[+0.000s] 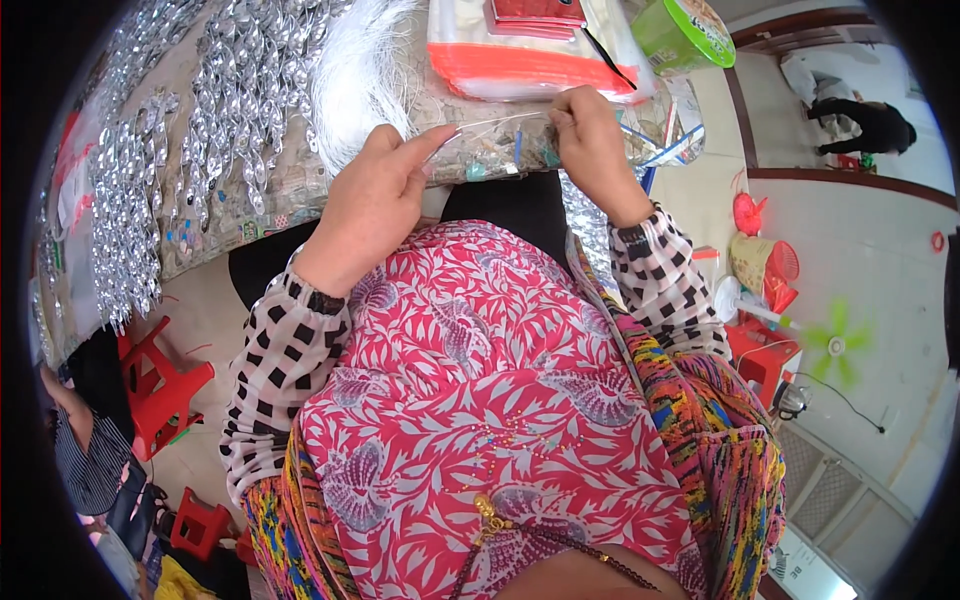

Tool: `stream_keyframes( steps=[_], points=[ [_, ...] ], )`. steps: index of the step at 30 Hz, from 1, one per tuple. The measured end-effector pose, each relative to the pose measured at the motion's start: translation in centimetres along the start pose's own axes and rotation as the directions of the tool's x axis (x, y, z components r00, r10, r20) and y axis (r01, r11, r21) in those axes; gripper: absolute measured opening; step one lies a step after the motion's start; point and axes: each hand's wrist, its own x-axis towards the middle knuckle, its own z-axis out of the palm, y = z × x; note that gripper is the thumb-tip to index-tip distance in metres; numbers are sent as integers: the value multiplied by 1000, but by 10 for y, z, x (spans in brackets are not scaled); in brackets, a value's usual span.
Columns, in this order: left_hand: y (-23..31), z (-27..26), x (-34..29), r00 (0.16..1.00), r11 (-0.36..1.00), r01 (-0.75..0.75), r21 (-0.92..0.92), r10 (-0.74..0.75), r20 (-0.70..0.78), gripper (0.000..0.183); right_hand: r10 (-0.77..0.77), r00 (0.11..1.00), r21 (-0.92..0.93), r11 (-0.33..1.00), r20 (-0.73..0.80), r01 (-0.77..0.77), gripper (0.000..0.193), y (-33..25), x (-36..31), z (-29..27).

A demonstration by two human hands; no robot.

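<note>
A thin white thread [500,121] runs between my two hands over the table's near edge. My left hand [375,200] pinches one end between thumb and extended index finger, and the strand looks doubled there. My right hand [595,145] is closed on the other end, fingers curled in. A loose bundle of white threads [358,85] lies just beyond my left hand. Farther left, rows of silver, twisted, shiny strands [255,85] hang over the covered table [290,195].
Beyond my right hand lies a stack of clear plastic bags with orange-red edges [490,75], a red flat case [537,12] on top. A green tub [690,35] stands beside it. Red stools [160,390] are at lower left near another person [90,450]. A green fan [837,345] spins at right.
</note>
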Motion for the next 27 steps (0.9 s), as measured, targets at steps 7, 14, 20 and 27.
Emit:
stream_keyframes(
  steps=[7, 14, 20, 27],
  points=[
    [-15, -18, -20, 992, 975, 102, -196, -85, 89, 34, 153, 988, 164, 975, -19, -148, 3, -12, 17, -18],
    [-29, -38, -36, 900, 763, 214, -609, 88, 427, 24, -308, 950, 273, 919, 47, 285, 15, -74, 56, -39],
    [1, -40, -32, 896, 417, 363, -834, 91, 435, 37, -553, 830, 309, 805, 77, 507, 27, -114, 74, -47],
    [0, -46, -26, 914, 80, 405, -911, -65, 401, 21, -556, 824, 293, 810, 108, 508, 26, -118, 72, -44]
  ],
)
